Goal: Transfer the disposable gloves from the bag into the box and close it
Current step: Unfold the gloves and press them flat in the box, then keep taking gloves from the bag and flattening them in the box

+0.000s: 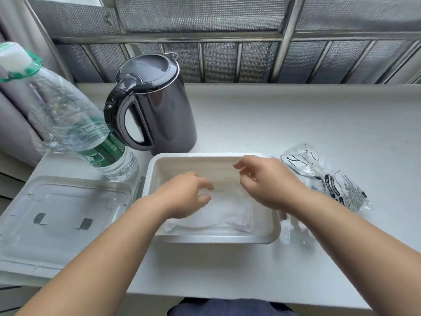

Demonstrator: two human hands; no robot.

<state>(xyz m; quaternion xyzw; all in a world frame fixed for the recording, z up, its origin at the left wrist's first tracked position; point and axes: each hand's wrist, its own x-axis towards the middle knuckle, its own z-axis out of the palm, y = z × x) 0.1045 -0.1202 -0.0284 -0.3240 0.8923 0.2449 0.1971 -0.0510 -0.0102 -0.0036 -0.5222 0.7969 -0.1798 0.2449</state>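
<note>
**Gloves in the box, lid waiting at the left**

A white counter (296,115) runs under a barred window, with a dark kettle (159,106) and a water bottle (68,119) in the upper left of the frame. The white box (205,164) sits in the centre, and the gloves (227,213) lie as a pale folded stack on its floor. The crumpled bag (330,179) rests to the right of the box.

The left hand (184,195) hovers over the stack with loosely bent fingers. The right hand (266,183) hangs above the box's right side, fingers slack, with nothing visible between them.

The clear lid (63,215) lies flat at lower left, just beside the box. Its long side runs across the frame like the box's, so the left hand looks better placed to fetch it.
</note>
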